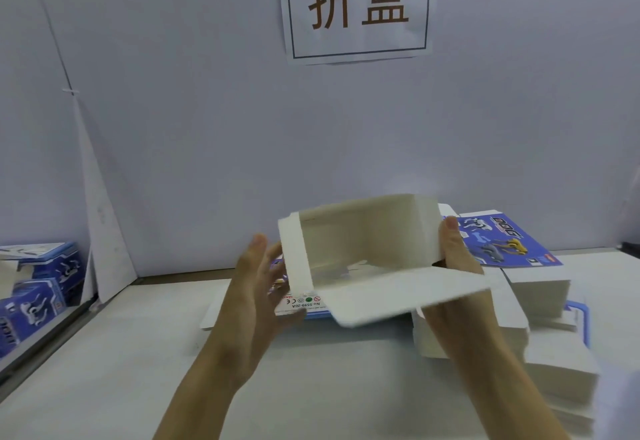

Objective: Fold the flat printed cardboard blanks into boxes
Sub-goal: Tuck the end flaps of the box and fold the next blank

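A half-formed box (360, 249) is held above the table (138, 353), open side facing the person so flaps can fold; right hand (457, 249) grips its end, left hand (256, 276) steadies with straight fingers; flat blanks (540, 294) wait nearby.

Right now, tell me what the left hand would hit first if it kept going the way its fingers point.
The left hand points up and right at the half-folded box; its side flap probably comes first, though depth is unclear.
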